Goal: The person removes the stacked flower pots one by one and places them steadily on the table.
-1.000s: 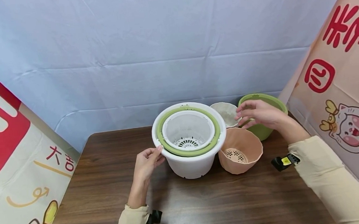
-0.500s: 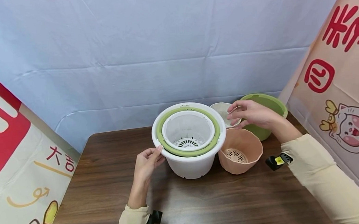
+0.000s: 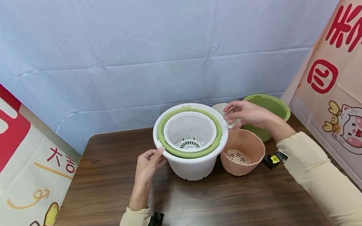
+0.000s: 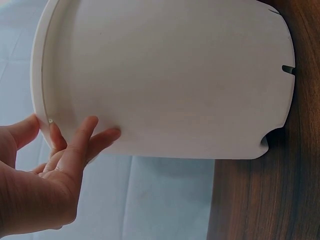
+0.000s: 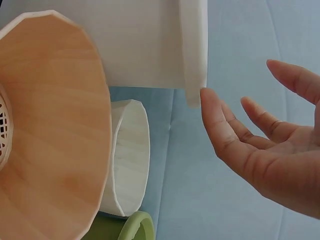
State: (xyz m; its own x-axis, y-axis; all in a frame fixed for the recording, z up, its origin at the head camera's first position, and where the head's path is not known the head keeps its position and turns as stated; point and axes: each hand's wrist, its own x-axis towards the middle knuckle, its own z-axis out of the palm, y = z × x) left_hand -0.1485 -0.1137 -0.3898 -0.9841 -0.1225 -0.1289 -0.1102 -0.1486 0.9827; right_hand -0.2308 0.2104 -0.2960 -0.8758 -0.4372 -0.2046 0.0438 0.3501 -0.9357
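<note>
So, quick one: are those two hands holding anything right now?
Left hand: pinching the big white pot by its rim.
Right hand: open, holding nothing, close to the same pot.

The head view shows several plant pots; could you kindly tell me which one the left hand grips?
The large white outer pot, set apart by the green-rimmed pot and inner white pot nested inside it.

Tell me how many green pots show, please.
2: the nested green pot, inside the large white pot, and the rear green pot, behind the peach pot. More may be hidden.
</note>
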